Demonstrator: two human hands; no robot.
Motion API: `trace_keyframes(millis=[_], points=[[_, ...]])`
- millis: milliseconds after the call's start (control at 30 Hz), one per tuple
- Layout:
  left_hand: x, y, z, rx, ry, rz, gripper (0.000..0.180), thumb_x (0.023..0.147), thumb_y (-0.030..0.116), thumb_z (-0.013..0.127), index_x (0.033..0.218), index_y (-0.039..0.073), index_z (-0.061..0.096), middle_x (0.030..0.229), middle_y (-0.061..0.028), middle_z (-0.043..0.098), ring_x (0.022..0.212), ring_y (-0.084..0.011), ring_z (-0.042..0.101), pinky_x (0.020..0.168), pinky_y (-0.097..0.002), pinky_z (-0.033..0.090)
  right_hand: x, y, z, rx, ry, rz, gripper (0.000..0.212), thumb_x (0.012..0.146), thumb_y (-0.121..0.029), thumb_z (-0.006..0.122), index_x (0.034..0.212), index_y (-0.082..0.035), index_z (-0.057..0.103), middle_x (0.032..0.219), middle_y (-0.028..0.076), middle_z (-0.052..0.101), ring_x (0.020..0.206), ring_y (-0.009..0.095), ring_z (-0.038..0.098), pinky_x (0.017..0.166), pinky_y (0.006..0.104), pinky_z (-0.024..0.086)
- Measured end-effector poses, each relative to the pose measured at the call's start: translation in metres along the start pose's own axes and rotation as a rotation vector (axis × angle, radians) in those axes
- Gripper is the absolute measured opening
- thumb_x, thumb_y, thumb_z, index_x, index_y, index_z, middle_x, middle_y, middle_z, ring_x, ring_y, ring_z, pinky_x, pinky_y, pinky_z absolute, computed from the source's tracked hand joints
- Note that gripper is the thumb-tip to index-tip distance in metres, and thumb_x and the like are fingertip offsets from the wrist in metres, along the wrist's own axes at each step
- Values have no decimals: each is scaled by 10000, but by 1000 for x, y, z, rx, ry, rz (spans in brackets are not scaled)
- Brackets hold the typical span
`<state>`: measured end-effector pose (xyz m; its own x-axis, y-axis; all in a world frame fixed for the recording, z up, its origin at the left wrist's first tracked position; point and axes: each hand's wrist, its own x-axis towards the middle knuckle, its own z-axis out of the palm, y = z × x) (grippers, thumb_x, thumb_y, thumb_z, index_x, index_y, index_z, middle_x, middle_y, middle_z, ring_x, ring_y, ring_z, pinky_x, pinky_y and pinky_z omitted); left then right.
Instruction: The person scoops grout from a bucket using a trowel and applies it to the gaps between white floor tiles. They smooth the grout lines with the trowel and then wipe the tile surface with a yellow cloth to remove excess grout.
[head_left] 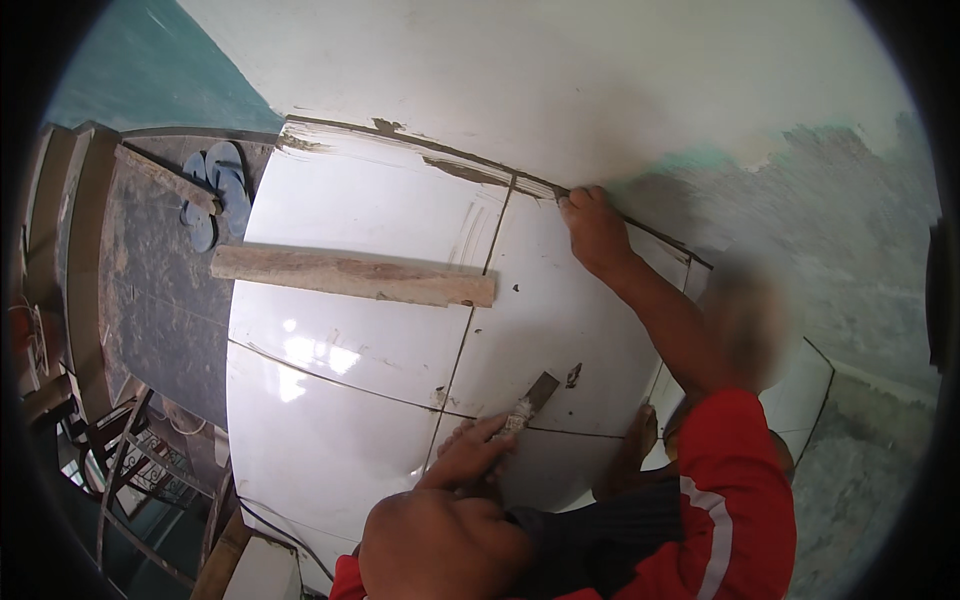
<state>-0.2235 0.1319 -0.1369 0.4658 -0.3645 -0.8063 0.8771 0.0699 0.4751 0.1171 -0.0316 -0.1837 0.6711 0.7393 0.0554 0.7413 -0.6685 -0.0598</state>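
White floor tiles (pixel 360 340), scraper (pixel 530 400) in left hand (pixel 470 450) grip.

blurred patch (pixel 745 320) by right forearm | scraper (pixel 530 400) handle hidden in hand (pixel 470 455)

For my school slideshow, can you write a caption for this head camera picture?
A right hand presses the far edge of glossy white floor tiles while the left hand works a scraper along a joint.
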Motion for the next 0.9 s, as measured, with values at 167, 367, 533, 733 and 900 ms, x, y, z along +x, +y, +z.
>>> trace_keyframes(millis=[167,367,533,733,900], points=[[1,-6,-14,-331,57,127,525,1014,240,604,1510,123,475,930,-27,636,620,-107,581,514,-266,484,-35,-7,-37,374,49,86,392,791,50,638,1177,2,687,1045,145,605,1001,339,574,843,409,518],[-12,49,-24,-575,68,289,449,1037,216,559,1461,83,495,911,-45,617,573,-103,548,416,-231,419,-75,-97,-80,483,158,-137,382,780,13,659,1162,28,677,1020,134,608,925,322,582,831,397,526],[-18,54,-25,-733,17,350,404,1046,226,551,1423,86,518,912,-46,612,567,-105,545,391,-233,396,-112,-113,-77,314,178,-261,381,792,-8,620,1167,43,661,1000,119,598,914,277,575,794,366,532],[-30,66,-22,-613,104,393,413,1043,196,552,1440,89,513,911,-32,606,558,-95,538,392,-233,398,-133,-98,-99,519,177,-149,433,746,74,659,1176,25,665,981,117,593,891,308,555,807,396,519],[-37,90,0,-283,142,373,467,1029,163,562,1486,98,493,892,-20,605,532,-85,523,404,-232,396,-117,-77,-134,601,122,-151,474,750,100,677,1212,-8,656,1042,135,598,929,318,579,803,411,509]])
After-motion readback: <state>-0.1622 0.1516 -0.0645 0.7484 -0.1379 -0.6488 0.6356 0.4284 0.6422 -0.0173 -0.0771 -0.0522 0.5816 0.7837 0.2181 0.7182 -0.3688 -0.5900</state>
